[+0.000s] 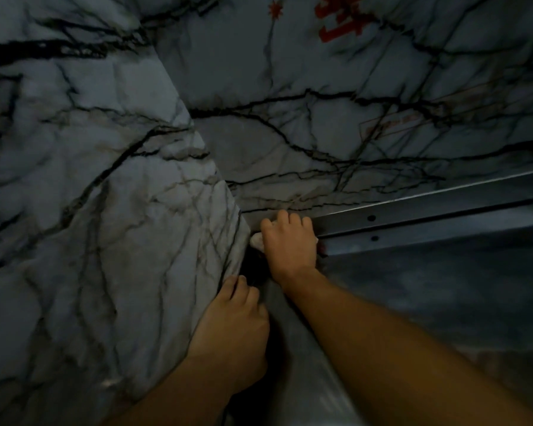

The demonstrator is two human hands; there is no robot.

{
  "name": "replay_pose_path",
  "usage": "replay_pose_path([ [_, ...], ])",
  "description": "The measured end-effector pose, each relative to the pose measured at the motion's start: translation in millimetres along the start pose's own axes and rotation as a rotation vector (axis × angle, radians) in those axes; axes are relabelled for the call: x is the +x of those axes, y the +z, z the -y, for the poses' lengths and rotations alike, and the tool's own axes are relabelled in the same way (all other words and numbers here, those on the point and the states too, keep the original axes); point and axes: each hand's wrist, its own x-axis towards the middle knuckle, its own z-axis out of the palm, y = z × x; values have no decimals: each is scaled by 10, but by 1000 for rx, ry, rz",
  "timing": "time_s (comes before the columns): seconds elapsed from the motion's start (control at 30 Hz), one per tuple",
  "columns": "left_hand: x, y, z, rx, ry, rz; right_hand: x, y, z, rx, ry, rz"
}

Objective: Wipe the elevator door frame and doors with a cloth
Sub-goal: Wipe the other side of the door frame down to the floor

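I am looking up into the top left corner of the elevator opening. My right hand (pixel 290 241) presses a pale cloth (pixel 257 241) into that corner, where the metal door header track (pixel 428 210) meets the marble frame. Most of the cloth is hidden under the hand; only a small white edge shows at its left. My left hand (pixel 237 315) rests with its fingers hooked on the edge of the marble side frame (pixel 111 229), lower down. The grey metal door panel (pixel 443 302) lies to the right, under my right forearm.
The marble top frame (pixel 320 124) with dark veins spans above the track. Red characters (pixel 342 20) and a faint red-outlined label (pixel 391 124) sit on it. A dark gap (pixel 253 269) opens between the side frame and the door.
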Motion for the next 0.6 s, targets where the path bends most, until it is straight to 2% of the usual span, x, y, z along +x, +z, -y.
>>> replay_pose_path([
  [0.2,19,71,-6,-16,-1,-78,-50,-50,-246,-2,2,-35],
  [0.6,45,99,-11,-57,-65,-27,-199,-449,-1133,-77,2,-4],
])
